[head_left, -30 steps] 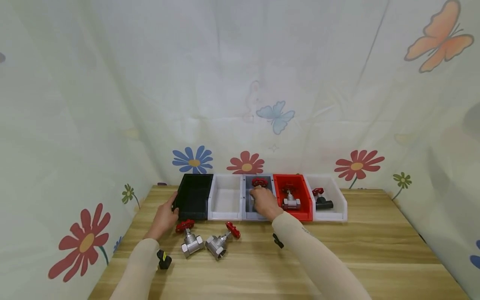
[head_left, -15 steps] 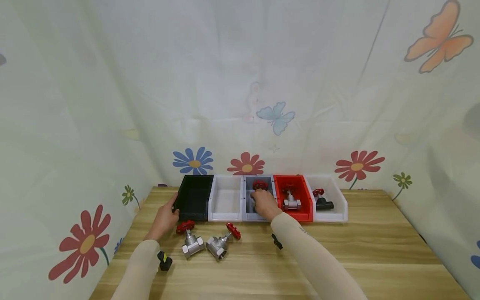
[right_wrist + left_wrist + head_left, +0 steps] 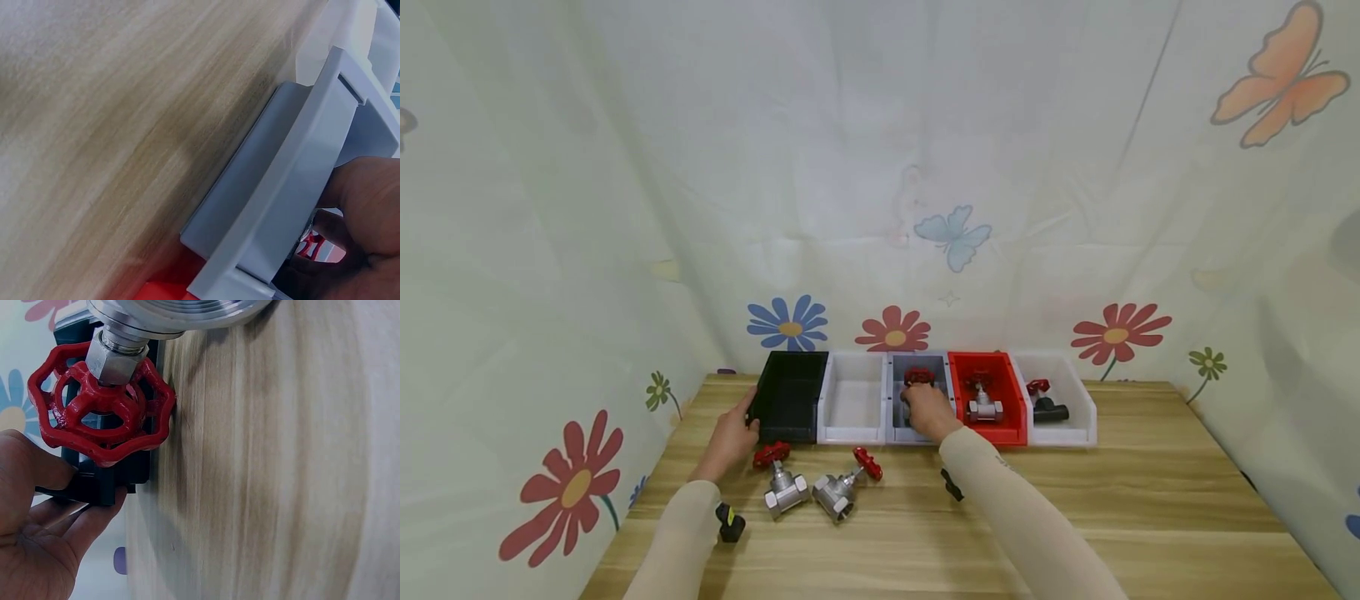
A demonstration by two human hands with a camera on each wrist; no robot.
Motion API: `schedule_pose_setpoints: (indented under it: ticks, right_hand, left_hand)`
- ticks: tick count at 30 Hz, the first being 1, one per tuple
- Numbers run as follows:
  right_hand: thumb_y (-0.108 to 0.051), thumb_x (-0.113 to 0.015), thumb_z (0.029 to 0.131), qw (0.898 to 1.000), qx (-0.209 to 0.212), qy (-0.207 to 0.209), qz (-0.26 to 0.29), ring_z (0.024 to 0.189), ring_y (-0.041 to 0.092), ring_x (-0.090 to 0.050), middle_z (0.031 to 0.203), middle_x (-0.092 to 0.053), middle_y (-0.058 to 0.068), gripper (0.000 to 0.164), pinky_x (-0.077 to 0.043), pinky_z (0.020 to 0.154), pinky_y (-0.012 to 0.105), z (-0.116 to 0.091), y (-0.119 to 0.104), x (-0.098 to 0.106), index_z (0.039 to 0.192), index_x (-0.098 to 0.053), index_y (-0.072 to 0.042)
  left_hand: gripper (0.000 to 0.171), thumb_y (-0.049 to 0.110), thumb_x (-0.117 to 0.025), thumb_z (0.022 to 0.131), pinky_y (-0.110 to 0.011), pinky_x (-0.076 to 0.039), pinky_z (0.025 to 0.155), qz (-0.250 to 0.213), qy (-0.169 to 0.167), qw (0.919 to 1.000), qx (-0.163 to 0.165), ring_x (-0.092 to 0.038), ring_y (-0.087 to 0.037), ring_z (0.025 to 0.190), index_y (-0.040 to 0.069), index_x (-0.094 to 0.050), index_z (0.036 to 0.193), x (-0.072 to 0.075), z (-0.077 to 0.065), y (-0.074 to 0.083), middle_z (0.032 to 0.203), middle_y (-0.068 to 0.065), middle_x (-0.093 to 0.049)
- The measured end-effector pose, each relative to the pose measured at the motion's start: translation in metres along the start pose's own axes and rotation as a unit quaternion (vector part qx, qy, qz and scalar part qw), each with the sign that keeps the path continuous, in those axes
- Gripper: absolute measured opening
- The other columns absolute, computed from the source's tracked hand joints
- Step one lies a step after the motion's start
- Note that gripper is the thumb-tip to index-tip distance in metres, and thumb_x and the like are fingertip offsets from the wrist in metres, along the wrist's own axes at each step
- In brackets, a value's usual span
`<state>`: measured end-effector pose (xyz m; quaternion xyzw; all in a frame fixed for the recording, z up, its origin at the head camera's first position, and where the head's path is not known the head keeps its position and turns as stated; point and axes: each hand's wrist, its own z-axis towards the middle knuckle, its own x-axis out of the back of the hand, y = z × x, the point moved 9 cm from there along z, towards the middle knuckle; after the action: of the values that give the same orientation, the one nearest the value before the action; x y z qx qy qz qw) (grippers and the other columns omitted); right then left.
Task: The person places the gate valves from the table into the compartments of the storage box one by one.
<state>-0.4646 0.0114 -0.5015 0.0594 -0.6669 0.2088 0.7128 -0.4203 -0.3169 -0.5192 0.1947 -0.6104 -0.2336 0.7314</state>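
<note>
My left hand (image 3: 730,435) grips the side wall of the black bin (image 3: 793,385) at the left end of a row, its thumb over the rim in the left wrist view. My right hand (image 3: 929,410) reaches down into the grey bin (image 3: 904,436) in the middle, fingers curled round a valve with a red handwheel (image 3: 919,377); the valve's body is mostly hidden by the hand. Two silver valves with red handwheels lie in front of the bins: the left valve (image 3: 786,493) close to my left hand, the right valve (image 3: 835,497) beside it.
Between black and grey stands a white bin (image 3: 853,400). To the right, a red bin (image 3: 1019,429) holds a silver valve (image 3: 985,410), and another white bin (image 3: 1078,435) holds a dark valve (image 3: 1051,411) with a red handwheel. A patterned curtain (image 3: 820,167) hangs behind the wooden table (image 3: 1150,500).
The right hand stays in the grey bin, and the handwheel there has sunk slightly lower toward it. My left hand keeps its place on the black bin.
</note>
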Motion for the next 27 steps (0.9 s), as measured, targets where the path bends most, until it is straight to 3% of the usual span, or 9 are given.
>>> schedule_pose_setpoints:
  ticks: [27]
  right_hand:
    - [-0.002, -0.068, 0.087, 0.999, 0.015, -0.03, 0.007, 0.104, 0.03, -0.065, 0.111, -0.07, 0.012, 0.029, -0.053, 0.093, 0.046, -0.0006, -0.0025, -0.0039, 0.114, -0.072, -0.009]
  left_hand:
    - [0.065, 0.003, -0.053, 0.093, -0.06, -0.042, 0.103, -0.004, -0.003, 1.0, 0.007, -0.053, -0.048, 0.123, 0.001, -0.028, 0.153, 0.0019, -0.0023, 0.0019, 0.14, -0.037, -0.046]
